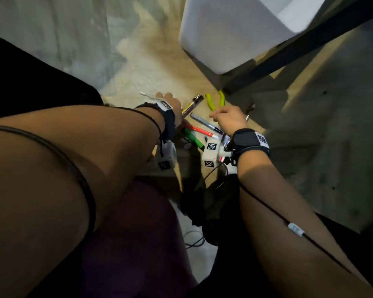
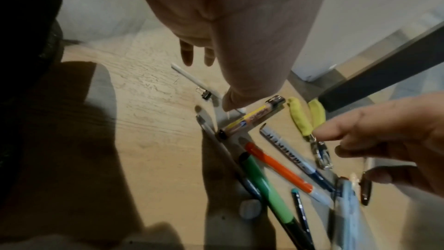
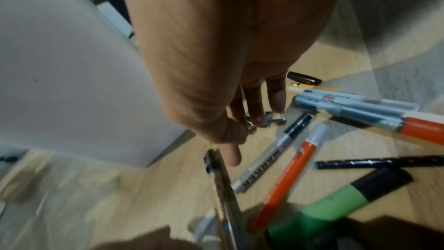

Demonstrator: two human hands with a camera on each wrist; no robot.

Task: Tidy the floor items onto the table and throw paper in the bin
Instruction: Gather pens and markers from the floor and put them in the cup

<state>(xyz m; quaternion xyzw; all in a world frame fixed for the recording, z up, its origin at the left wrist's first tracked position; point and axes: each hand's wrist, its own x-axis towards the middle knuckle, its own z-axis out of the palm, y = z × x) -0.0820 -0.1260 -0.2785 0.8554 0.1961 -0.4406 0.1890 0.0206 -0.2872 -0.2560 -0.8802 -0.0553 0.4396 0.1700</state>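
Both hands down over the pile of pens on the floor.

The left hand (image 2: 230, 31) hangs above the wooden floor (image 2: 149, 140) with fingers straight and spread, holding nothing; its thumb tip sits just over a yellow-labelled marker (image 2: 250, 119), beside a white stick (image 2: 192, 79) and a small binder clip (image 2: 205, 93). The right hand (image 1: 229, 119) reaches onto the yellow-handled pliers (image 2: 302, 117), fingers loosely bent at the metal end. A firm grip? Too blurred to say. Close by lie an orange marker (image 2: 278, 168), a green highlighter (image 2: 264, 183) and a grey marker (image 2: 286, 151), fanned together. The white bin (image 1: 230, 33) stands just beyond, near a dark table leg (image 1: 299, 48).
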